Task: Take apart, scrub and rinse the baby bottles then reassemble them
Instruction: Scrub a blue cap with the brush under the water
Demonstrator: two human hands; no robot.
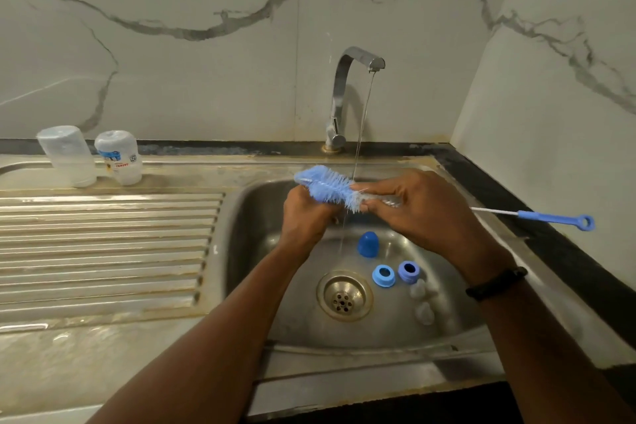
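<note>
I'm holding the bottle brush (pixel 330 188) across the sink (pixel 457 329), right under the thin stream from the tap (pixel 358 62), and both hands are on it. My right hand (pixel 416 213) is pinching the twisted wire shaft just behind the bristles, so that grip is grasping the brush; the blue handle with its ring is sticking out well beyond it to the right. My left hand (pixel 304 217) is curling up around the bristle head from below, that grip closing on the bristles. The brush's long axis is running left to right, slightly tilted, bristle end by my left grip. Below and just beyond my right grip, on the sink floor, the small parts are waiting: a blue cap (pixel 367 244), two blue collar rings (pixel 383 275) side by side near the drain (pixel 344 296), and two clear teats (pixel 423 303) just right of them. The two bottle bodies (pixel 118 157) are standing upside down on the worktop (pixel 86 348) far off to the left of my left grip, well apart from the sink. My guess: the bottles are already washed and the small parts come next. They're lying nearer my right hand, but it's busy with the shaft, so my left would have to let go of the bristles and reach down under the stream for the cap.
</note>
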